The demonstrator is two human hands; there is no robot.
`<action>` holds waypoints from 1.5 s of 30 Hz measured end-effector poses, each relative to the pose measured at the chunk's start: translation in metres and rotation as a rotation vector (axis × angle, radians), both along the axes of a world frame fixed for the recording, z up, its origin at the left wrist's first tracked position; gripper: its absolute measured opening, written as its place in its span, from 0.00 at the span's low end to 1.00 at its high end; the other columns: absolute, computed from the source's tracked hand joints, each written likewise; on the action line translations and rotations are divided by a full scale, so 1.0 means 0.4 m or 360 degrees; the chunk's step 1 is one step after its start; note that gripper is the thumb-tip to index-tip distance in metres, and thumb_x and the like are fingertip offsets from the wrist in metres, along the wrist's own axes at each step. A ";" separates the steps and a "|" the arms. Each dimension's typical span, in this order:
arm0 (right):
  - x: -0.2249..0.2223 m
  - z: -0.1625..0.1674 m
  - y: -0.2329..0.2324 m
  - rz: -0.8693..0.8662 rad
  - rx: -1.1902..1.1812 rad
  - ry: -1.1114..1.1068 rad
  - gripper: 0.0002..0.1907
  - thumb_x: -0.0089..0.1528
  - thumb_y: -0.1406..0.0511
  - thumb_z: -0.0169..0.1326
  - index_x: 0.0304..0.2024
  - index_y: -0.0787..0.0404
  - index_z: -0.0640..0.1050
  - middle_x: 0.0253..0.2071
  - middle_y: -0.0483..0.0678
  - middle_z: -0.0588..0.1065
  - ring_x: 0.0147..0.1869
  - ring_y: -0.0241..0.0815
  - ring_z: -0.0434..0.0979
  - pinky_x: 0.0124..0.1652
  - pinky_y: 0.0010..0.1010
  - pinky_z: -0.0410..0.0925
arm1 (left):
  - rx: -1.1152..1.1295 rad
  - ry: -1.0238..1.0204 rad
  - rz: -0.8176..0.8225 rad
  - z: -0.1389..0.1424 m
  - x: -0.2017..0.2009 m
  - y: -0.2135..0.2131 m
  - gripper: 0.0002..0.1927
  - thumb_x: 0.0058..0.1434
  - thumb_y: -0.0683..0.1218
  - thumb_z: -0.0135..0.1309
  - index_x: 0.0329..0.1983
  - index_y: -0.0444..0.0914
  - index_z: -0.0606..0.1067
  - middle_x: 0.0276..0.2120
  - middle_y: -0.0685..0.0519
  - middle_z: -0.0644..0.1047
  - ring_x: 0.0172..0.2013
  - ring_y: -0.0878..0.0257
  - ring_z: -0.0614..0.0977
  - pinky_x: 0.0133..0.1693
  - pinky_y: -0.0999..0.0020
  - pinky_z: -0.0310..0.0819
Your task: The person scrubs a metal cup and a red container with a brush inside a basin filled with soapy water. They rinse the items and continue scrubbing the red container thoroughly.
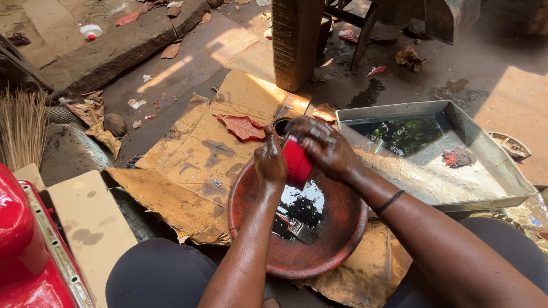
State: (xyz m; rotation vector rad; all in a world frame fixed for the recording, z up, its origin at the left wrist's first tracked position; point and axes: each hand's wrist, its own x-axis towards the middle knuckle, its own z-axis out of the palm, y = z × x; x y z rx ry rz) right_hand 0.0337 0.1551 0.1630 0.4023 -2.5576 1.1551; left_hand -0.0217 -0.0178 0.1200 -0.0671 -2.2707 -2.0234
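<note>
My left hand [269, 161] and my right hand [322, 145] both grip a small red cylindrical part [297, 163] over the far rim of a round red bowl [342, 239]. The bowl holds dark liquid that reflects light, and a paintbrush [299, 228] lies in it with its bristles toward me. My right hand covers the part's top. A black band sits on my right wrist. A small dark can [281, 123] stands just beyond my hands, mostly hidden.
A metal tray [474, 137] with water and a red scrap sits at right. Flattened cardboard [200, 154] with a dry leaf covers the ground. A wooden post [294, 40] stands beyond. A red object [23, 251] is at lower left, a broom [23, 125] at left.
</note>
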 end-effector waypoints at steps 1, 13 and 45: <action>-0.019 0.000 0.015 -0.0096 -0.0396 -0.0253 0.23 0.70 0.52 0.40 0.61 0.51 0.75 0.66 0.51 0.72 0.72 0.52 0.68 0.67 0.50 0.66 | 0.0083 0.0016 0.0005 0.002 0.002 0.004 0.39 0.72 0.70 0.33 0.10 0.43 0.53 0.09 0.59 0.55 0.11 0.66 0.57 0.18 0.60 0.50; 0.013 0.003 -0.017 0.0110 0.0662 0.0608 0.23 0.71 0.55 0.45 0.65 0.55 0.75 0.71 0.52 0.68 0.75 0.55 0.64 0.69 0.51 0.59 | -0.0002 0.0208 0.0244 0.027 0.019 0.020 0.41 0.73 0.65 0.44 0.12 0.32 0.67 0.09 0.56 0.60 0.15 0.68 0.58 0.20 0.60 0.51; -0.055 0.038 0.050 0.0137 -0.0599 -0.0376 0.21 0.72 0.55 0.43 0.62 0.55 0.75 0.62 0.54 0.78 0.65 0.49 0.78 0.62 0.42 0.72 | 0.0483 -0.0144 -0.0430 0.011 -0.025 -0.026 0.35 0.80 0.60 0.52 0.20 0.35 0.66 0.17 0.53 0.65 0.18 0.63 0.63 0.24 0.58 0.60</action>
